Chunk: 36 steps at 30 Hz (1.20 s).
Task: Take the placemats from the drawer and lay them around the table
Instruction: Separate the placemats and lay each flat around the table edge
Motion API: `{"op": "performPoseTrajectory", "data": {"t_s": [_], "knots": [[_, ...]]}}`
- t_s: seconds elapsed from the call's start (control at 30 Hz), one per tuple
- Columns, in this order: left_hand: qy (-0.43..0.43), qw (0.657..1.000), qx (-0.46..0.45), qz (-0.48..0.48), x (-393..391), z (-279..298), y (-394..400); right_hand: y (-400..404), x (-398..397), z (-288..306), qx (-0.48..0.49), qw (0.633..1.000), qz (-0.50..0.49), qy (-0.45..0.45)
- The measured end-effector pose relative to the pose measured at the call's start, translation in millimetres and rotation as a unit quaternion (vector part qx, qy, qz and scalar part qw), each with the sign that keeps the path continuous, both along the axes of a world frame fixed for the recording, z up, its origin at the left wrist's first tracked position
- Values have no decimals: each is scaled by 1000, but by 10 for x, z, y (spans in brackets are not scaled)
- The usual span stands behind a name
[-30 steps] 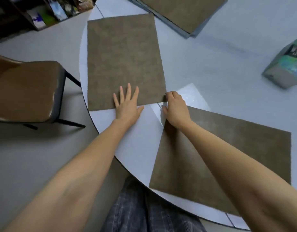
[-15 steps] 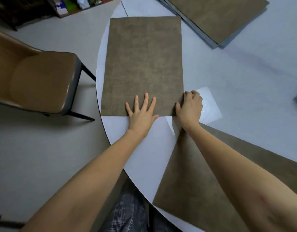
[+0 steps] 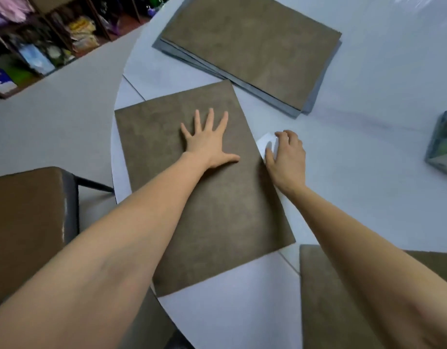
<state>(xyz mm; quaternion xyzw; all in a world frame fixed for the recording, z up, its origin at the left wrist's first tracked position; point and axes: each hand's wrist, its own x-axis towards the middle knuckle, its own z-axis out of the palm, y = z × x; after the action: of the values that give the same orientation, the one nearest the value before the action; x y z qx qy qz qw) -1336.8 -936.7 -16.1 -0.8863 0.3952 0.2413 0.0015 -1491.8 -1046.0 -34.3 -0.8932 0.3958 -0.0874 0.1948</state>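
A brown placemat [image 3: 217, 222] lies flat near the left rim of the round white table [image 3: 368, 172]. My left hand [image 3: 207, 142] presses on its upper half with fingers spread straight. My right hand [image 3: 286, 159] rests at the mat's right edge, thumb against the edge and fingers loosely curled on the table, holding nothing. A second brown placemat [image 3: 323, 303] lies at the lower right, partly under my right forearm. A stack of several placemats [image 3: 252, 46] sits at the back of the table.
A brown chair [image 3: 26, 227] stands at the left beside the table. A shelf with packets [image 3: 41, 46] fills the far left corner. A bluish box [image 3: 444, 144] sits at the table's right edge. My checked trousers show below the table's rim.
My view shifted, and the mat now lies nearer and more tilted. My left hand slid from the mat's near edge up onto its upper half. My right hand moved along the right edge.
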Motion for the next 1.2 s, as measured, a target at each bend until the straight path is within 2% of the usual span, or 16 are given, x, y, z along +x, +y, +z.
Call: {"op": "performPoseTrajectory", "data": {"t_s": [0.13, 0.4, 0.7, 0.87, 1.03, 1.1, 1.17, 1.2], "knots": [[59, 997, 45, 3, 257, -51, -271, -409, 550, 11, -37, 999, 17, 36], [37, 997, 71, -3, 329, 10, -416, -1170, 1408, 23, -62, 989, 55, 121], [28, 995, 92, -12, 356, 22, -515, -1267, 1592, -130, -188, 945, 171, 208], [27, 995, 92, -15, 375, -4, -505, -1299, 1642, 41, -148, 968, 141, 148], [61, 991, 116, -9, 409, 75, -458, -1223, 1303, 490, -145, 985, 55, 71], [68, 996, 60, 21, 475, 209, -436, -1151, 1002, 674, -149, 986, 33, 60], [-36, 992, -111, 43, 504, 404, -403, -1085, 654, 839, -150, 987, 30, 57], [-119, 972, -198, 30, 493, 518, -399, -1055, 482, 907, -150, 987, 38, 53]]}}
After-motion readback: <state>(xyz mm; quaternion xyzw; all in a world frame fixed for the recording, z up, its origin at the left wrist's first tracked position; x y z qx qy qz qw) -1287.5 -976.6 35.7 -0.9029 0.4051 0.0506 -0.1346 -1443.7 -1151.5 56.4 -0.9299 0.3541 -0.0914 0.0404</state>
